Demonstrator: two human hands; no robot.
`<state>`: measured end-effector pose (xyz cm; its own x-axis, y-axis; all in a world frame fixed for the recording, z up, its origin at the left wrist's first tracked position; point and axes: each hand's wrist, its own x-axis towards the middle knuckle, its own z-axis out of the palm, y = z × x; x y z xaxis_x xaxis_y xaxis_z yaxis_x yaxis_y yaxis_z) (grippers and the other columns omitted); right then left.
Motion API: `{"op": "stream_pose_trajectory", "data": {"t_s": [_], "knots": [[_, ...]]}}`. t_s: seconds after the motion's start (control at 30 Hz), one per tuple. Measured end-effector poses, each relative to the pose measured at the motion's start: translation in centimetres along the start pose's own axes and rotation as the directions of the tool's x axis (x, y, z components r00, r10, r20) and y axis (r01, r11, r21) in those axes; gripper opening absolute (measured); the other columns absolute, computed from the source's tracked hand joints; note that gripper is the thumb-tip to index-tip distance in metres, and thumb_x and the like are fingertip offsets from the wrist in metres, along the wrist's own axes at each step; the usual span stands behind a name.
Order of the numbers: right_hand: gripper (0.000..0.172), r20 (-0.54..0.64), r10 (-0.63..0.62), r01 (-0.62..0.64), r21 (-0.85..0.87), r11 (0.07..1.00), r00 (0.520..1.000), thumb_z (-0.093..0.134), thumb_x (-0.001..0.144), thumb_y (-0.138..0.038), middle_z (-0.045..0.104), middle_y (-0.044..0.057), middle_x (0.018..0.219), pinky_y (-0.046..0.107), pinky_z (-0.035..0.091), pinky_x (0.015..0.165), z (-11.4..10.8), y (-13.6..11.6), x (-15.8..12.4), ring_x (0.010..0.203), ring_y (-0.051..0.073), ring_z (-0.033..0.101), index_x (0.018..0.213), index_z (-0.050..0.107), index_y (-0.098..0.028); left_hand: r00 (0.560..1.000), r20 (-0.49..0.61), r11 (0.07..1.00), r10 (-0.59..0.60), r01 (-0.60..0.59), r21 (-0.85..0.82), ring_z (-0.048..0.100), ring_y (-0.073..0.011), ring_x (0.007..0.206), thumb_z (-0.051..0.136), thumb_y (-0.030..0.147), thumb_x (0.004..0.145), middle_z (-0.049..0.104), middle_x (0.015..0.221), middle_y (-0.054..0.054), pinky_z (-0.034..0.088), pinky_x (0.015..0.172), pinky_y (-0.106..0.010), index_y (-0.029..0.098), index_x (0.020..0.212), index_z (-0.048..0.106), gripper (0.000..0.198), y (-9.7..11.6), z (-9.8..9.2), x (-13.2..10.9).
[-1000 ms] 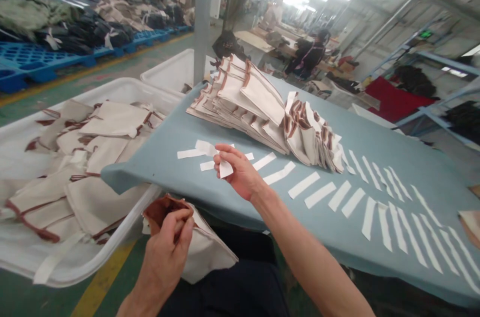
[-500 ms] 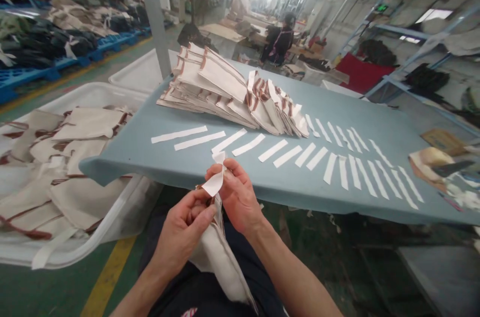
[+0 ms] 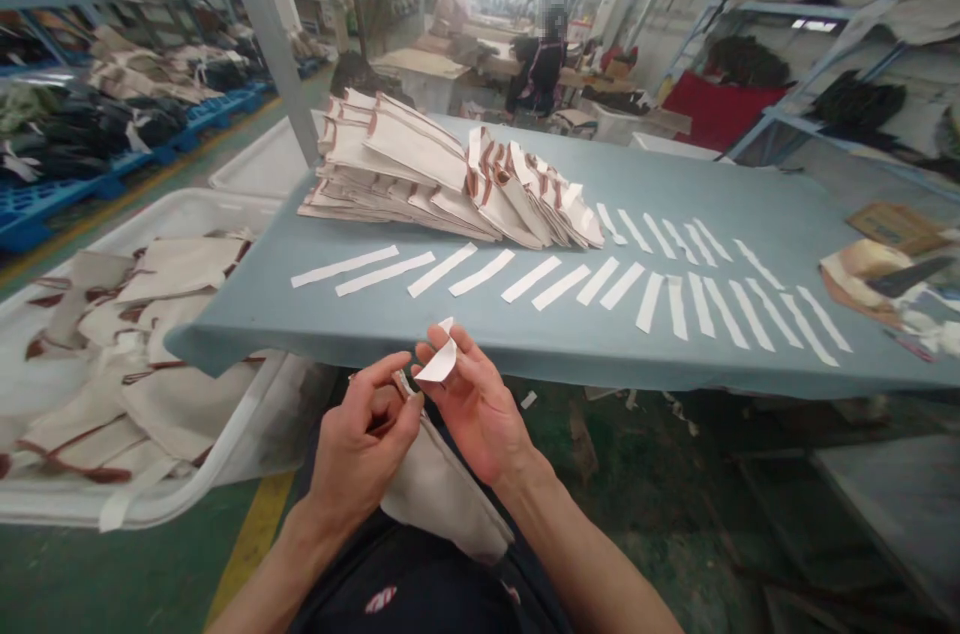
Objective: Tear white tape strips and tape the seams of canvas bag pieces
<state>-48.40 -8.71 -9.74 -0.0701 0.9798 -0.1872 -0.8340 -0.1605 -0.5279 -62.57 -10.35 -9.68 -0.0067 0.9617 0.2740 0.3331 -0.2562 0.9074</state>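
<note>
Your right hand point(image 3: 480, 404), out over the table a second ago, has come back beside your left hand point(image 3: 360, 434). Since half a second ago, the thin white folded strip point(image 3: 437, 363) has shifted clear of your left fingers, and the view has turned slightly.

In the head view, taking clock directions from between your two hands, your left thumb and fingers pinch the edge of the cream fabric pouch point(image 3: 446, 504) with brown edging, which hangs towards six o'clock over your lap. Your right hand, palm turned up, pinches the folded strip between thumb and fingers, just beside the pouch's edge.

Ahead of you is the table covered in blue-grey cloth point(image 3: 300, 319). Flat, narrow white strips point(image 3: 621, 286) lie across it in rows, from eleven o'clock round to three. At twelve, beyond the nearest strips, you have the long, leaning stack of cream brown-edged pouches point(image 3: 412, 154). At nine stands the white plastic bin point(image 3: 255, 429), holding loose cream pouches point(image 3: 172, 414). A person in dark clothing point(image 3: 538, 74) is well apart, at one o'clock.
</note>
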Motion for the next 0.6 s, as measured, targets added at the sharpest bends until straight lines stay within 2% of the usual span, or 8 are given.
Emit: {"op": "stream_pose_trajectory", "data": {"t_s": [0.07, 0.13, 0.2, 0.27, 0.33, 0.4, 0.5, 0.6], "knots": [[0.038, -0.016, 0.039, -0.039, -0.002, 0.999, 0.999, 0.093, 0.074, -0.033, 0.082, 0.002, 0.123, 0.032, 0.06, 0.094, -0.2, 0.3, -0.4, 0.106, 0.019, 0.075, 0.107, 0.076, -0.025, 1.0, 0.027, 1.0, 0.012, -0.012, -0.002, 0.043, -0.0101, 0.048, 0.072, 0.031, 0.088, 0.046, 0.053, 0.012, 0.038, 0.052, -0.021, 0.019, 0.122, 0.072, 0.036, -0.1, 0.2, 0.3], [0.041, -0.024, 0.059, -0.059, -0.014, 0.998, 0.998, 0.093, 0.074, -0.035, 0.081, 0.003, 0.125, 0.031, 0.06, 0.094, -0.4, 0.7, -0.7, 0.106, 0.019, 0.075, 0.109, 0.076, -0.025, 0.995, 0.052, 0.992, -0.087, 0.091, -0.09, 0.05, -0.0114, 0.053, 0.078, 0.033, 0.083, 0.056, 0.057, 0.008, 0.042, 0.056, -0.022, 0.02, 0.107, 0.078, 0.027, -0.1, 0.5, 0.9], [0.043, -0.024, 0.068, -0.069, -0.044, 0.997, 0.997, 0.092, 0.074, -0.037, 0.081, 0.004, 0.123, 0.033, 0.059, 0.097, -0.5, 1.1, -0.9, 0.106, 0.021, 0.076, 0.112, 0.075, -0.024, 0.972, 0.078, 0.953, -0.222, 0.233, -0.194, 0.057, -0.0127, 0.059, 0.082, 0.037, 0.078, 0.068, 0.065, 0.003, 0.045, 0.059, -0.022, 0.019, 0.09, 0.079, 0.022, -0.2, 0.8, 1.4], [0.044, -0.034, 0.066, -0.07, -0.133, 0.989, 0.997, 0.089, 0.078, -0.041, 0.082, 0.005, 0.118, 0.035, 0.058, 0.1, -1.0, 1.3, -1.1, 0.105, 0.022, 0.076, 0.115, 0.074, -0.023, 0.94, 0.11, 0.905, -0.324, 0.341, -0.254, 0.057, -0.0129, 0.058, 0.083, 0.042, 0.077, 0.071, 0.067, 0.0, 0.043, 0.055, -0.021, 0.017, 0.084, 0.077, 0.027, -0.5, 0.9, 1.7], [0.045, -0.06, 0.033, -0.05, -0.31, 0.95, 0.998, 0.085, 0.082, -0.044, 0.083, 0.006, 0.11, 0.035, 0.058, 0.097, -2.0, 1.2, -1.2, 0.1, 0.021, 0.077, 0.119, 0.072, -0.021, 0.911, 0.147, 0.866, -0.386, 0.413, -0.282, 0.055, -0.0128, 0.051, 0.081, 0.05, 0.078, 0.07, 0.063, 0.0, 0.041, 0.049, -0.021, 0.016, 0.086, 0.075, 0.036, -0.9, 0.7, 1.9], [0.046, -0.072, -0.031, -0.011, -0.519, 0.855, 0.997, 0.081, 0.086, -0.045, 0.083, 0.004, 0.094, 0.033, 0.059, 0.085, -3.2, 1.0, -1.3, 0.084, 0.019, 0.075, 0.123, 0.069, -0.02, 0.879, 0.183, 0.82, -0.441, 0.477, -0.315, 0.054, -0.0128, 0.048, 0.079, 0.056, 0.079, 0.07, 0.062, 0.0, 0.042, 0.046, -0.021, 0.015, 0.09, 0.073, 0.043, -1.3, 0.4, 1.9], [0.035, -0.036, -0.183, 0.093, -0.756, 0.648, 0.982, 0.072, 0.094, -0.043, 0.076, 0.0, 0.073, 0.03, 0.054, 0.065, -4.7, 0.5, -1.2, 0.063, 0.016, 0.065, 0.119, 0.07, -0.019, 0.842, 0.23, 0.767, -0.488, 0.54, -0.348, 0.057, -0.0134, 0.048, 0.081, 0.059, 0.077, 0.071, 0.064, -0.001, 0.045, 0.046, -0.022, 0.015, 0.093, 0.072, 0.048, -1.5, 0.0, 1.8], [0.019, 0.122, -0.363, 0.283, -0.856, 0.432, 0.924, 0.067, 0.098, -0.035, 0.077, 0.003, 0.084, 0.03, 0.055, 0.072, -4.5, -0.3, -0.9, 0.075, 0.017, 0.07, 0.109, 0.073, -0.021, 0.82, 0.28, 0.738, -0.499, 0.572, -0.359, 0.059, -0.0145, 0.05, 0.084, 0.06, 0.074, 0.07, 0.063, -0.001, 0.047, 0.047, -0.022, 0.015, 0.093, 0.072, 0.05, -1.5, 0.0, 1.8]]}}
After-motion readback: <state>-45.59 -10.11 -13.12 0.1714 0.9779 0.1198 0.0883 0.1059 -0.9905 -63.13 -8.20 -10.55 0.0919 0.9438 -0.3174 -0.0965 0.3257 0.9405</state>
